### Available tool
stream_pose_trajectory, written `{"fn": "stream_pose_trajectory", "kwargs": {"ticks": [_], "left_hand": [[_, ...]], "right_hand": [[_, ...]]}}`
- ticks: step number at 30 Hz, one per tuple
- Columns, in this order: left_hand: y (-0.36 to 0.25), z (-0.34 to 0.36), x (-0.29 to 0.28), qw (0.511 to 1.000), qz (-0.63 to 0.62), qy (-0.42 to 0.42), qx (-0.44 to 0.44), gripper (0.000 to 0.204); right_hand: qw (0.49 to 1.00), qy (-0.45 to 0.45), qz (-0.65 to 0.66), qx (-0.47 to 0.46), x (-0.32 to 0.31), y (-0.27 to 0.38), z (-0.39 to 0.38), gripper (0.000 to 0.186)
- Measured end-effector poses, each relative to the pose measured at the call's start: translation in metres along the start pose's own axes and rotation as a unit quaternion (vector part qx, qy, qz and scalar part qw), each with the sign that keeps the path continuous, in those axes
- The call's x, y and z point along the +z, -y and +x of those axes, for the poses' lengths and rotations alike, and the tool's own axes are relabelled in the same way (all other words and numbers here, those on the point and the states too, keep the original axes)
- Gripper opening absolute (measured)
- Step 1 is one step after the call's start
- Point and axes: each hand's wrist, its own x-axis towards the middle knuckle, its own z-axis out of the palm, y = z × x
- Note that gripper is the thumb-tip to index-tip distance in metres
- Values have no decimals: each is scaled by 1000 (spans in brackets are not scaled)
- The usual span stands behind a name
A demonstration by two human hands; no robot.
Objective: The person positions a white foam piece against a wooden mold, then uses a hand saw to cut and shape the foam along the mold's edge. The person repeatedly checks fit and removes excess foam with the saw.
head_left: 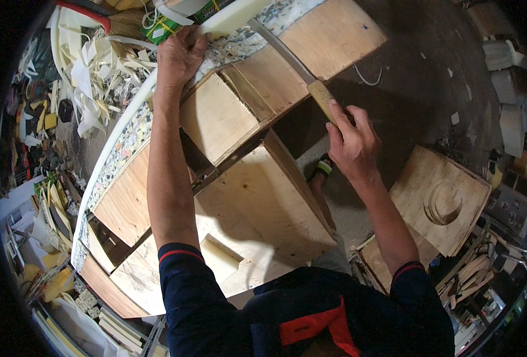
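Note:
My right hand [357, 143] grips the pale wooden handle of a long knife [281, 52]. Its narrow blade points up and left, the tip at the edge of a cream foam strip [235, 19]. Further left, my left hand [181, 58] has its fingers curled over that strip where it runs along the curved rim. Beneath the strip lies a layer of speckled, multi-coloured foam [239, 47]. Both layers line the outer side of a curved plywood frame [275, 77] with open compartments. A green packet [161, 31] sits just beyond my left fingertips.
Foam offcuts [94, 77] heap up at the far left near a broom [126, 24]. A square plywood piece with a round recess [445, 199] stands at the right. Wood scraps [472, 276] pile below it. A small foam block [219, 259] rests on the near plywood panel [263, 202].

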Motion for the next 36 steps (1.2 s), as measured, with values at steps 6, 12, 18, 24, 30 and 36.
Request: {"fn": "stream_pose_trajectory", "kwargs": {"ticks": [6,12,18,24,30,36], "left_hand": [[0,2,0,1000,-3,-7,20,38],[3,1,0,1000,7,-1,15,39],[6,2,3,1000,-11,16,-6,39],[8,3,3,1000,-9,16,-25,39],[4,3,2,999,-10,10,-30,37],[5,1,2,1000,-9,11,-7,37]], "right_hand": [[999,13,-33,-23,3,0,5,47],[999,23,-30,15,-2,1,3,46],[999,16,-30,-7,-2,4,7,44],[997,24,-15,66,-3,3,4,43],[1000,-2,-16,1,-4,0,8,46],[997,28,-14,70,-8,0,8,45]]}}
